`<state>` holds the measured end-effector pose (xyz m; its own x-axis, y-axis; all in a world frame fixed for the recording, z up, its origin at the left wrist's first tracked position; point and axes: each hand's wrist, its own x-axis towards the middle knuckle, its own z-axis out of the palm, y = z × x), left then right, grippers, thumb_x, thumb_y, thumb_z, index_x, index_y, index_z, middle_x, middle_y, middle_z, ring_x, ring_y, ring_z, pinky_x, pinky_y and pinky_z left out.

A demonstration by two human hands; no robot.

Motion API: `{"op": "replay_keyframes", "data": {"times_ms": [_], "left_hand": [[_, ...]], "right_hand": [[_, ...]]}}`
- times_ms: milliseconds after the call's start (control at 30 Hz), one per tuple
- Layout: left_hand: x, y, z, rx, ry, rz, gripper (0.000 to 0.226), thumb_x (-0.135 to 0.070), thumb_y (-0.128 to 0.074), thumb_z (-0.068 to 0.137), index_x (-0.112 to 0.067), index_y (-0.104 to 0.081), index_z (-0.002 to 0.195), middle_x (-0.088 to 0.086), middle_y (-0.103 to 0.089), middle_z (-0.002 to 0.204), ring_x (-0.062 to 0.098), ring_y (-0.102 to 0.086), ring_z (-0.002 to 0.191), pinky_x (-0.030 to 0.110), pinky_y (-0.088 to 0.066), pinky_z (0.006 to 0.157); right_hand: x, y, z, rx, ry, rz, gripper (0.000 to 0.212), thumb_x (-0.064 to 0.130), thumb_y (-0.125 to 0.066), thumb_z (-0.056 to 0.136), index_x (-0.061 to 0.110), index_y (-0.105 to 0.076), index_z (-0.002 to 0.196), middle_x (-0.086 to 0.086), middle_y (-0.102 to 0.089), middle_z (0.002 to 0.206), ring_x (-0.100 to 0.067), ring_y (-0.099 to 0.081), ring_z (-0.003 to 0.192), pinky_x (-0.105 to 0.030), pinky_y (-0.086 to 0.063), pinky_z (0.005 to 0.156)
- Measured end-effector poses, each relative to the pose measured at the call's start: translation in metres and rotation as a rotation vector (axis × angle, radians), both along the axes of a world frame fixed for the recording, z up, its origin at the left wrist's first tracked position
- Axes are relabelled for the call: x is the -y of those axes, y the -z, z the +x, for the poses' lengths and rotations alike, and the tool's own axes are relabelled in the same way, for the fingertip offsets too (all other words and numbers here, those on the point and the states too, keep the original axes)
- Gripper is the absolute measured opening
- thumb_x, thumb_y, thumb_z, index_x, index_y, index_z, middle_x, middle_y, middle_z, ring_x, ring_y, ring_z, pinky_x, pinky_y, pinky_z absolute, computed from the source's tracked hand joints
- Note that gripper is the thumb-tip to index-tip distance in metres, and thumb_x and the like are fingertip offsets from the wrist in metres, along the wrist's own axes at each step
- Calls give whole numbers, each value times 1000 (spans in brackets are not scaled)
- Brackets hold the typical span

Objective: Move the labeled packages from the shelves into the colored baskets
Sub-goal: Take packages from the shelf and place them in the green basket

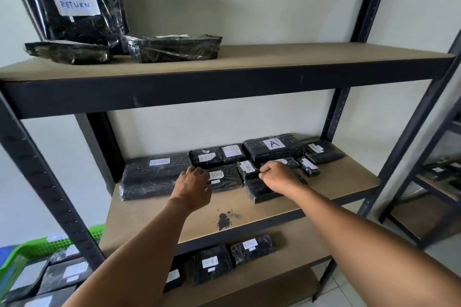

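I am at the picking step, both arms stretched to the middle shelf (pixel 336 182), where the black packages lie crowded together. My left hand (pixel 193 188) lies on top of a flat package whose white label reads RETURN (pixel 224 180), fingers curled down over its far side; whether they have truly closed on it I cannot tell. My right hand (pixel 277 176) is bunched with its fingers curled, just beside a small package set on edge (pixel 245 169), also marked RETURN, and over a flat one (pixel 259 190) lying under my wrist. Whether it pinches anything is hidden behind my knuckles.

The next move, as I judge it, calls for a firm hold on each and a lift clear of the neighbours, then a turn down and to the left, where a green basket (pixel 37 248) with a latticed plastic wall already holds several packages.

Every package is a soft-edged block in crinkled, glossy black film with a matt white paper label. A wide one marked A (pixel 273 148) lies at the back; a long one (pixel 154 177) lies to the left. The film looks slippery and may slide under my fingers. The shelf boards are dull brown fibreboard on dark metal rails, and this one has a black stain (pixel 224 222) near its front edge.
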<state>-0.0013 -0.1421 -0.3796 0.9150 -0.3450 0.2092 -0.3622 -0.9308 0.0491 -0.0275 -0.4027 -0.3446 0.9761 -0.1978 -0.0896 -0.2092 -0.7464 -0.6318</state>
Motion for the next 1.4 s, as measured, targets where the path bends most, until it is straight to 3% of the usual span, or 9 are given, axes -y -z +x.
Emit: {"op": "replay_keyframes", "data": {"times_ms": [167, 367, 633, 833, 1067, 1167, 1233, 1300, 1400], "left_hand": [[20, 4, 13, -30, -12, -33, 38, -44, -58, 89, -23, -66, 120, -1, -63, 119, 22, -51, 119, 36, -45, 99], [47, 7, 25, -100, 21, -90, 48, -52, -54, 89, -30, -62, 130, -3, -64, 125, 21, -50, 125, 39, -43, 106], [82, 8, 21, -234, 65, -111, 93, -96, -42, 66, -34, -58, 133, -9, -53, 145, 16, -41, 138, 43, -38, 113], [100, 12, 18, -292, 43, -4, 103, -96, -50, 62, -32, -50, 142, -4, -33, 160, 20, -20, 150, 48, -23, 121], [107, 4, 4, -305, 56, -26, 98, -93, -52, 65, -40, -43, 147, -5, -27, 163, 21, -17, 150, 48, -16, 123], [101, 7, 4, -329, 23, -160, 90, -97, -40, 68, -39, -56, 135, -2, -48, 149, 21, -40, 139, 49, -34, 115], [94, 7, 4, -398, -23, -387, 75, -93, -45, 72, -34, -69, 112, -7, -69, 113, 12, -63, 106, 41, -54, 94], [90, 7, 3, -450, -62, -655, 56, -78, -62, 78, -27, -73, 97, -12, -71, 84, 4, -65, 79, 30, -55, 76], [83, 2, 5, -495, -170, -1010, 32, -41, -76, 87, -15, -75, 106, -4, -74, 85, 10, -66, 71, 27, -50, 68]], "right_hand": [[23, -3, 31, 9, -30, -102, 28, 9, -60, 85, -3, -69, 109, -21, -70, 113, -37, -65, 106, -43, -55, 91], [60, -8, 60, -156, -229, -197, 37, 14, -65, 78, 34, -67, 109, 6, -65, 123, -16, -60, 110, -37, -50, 101], [67, 1, 68, -248, -466, -360, 76, 33, -83, 73, 32, -50, 141, 4, -52, 140, -20, -52, 119, -30, -41, 88], [72, 10, 60, -316, -591, -520, 107, 46, -87, 65, 28, -30, 154, -2, -33, 156, -25, -26, 144, -43, -34, 113], [80, 22, 54, -216, -612, -632, 103, 43, -87, 63, 28, -34, 150, 1, -40, 152, -23, -34, 139, -40, -32, 112], [78, 16, 49, -143, -626, -576, 99, 39, -87, 65, 27, -36, 149, 2, -39, 154, -23, -37, 140, -36, -33, 109], [75, 12, 46, -102, -621, -519, 97, 39, -88, 64, 27, -39, 147, 2, -42, 151, -23, -40, 137, -34, -36, 104], [69, 10, 45, -36, -629, -481, 95, 42, -88, 62, 27, -42, 144, 3, -45, 147, -22, -41, 135, -34, -38, 103], [59, 9, 46, 51, -637, -454, 97, 48, -88, 62, 25, -42, 144, 3, -45, 147, -21, -39, 136, -35, -37, 107]]}}
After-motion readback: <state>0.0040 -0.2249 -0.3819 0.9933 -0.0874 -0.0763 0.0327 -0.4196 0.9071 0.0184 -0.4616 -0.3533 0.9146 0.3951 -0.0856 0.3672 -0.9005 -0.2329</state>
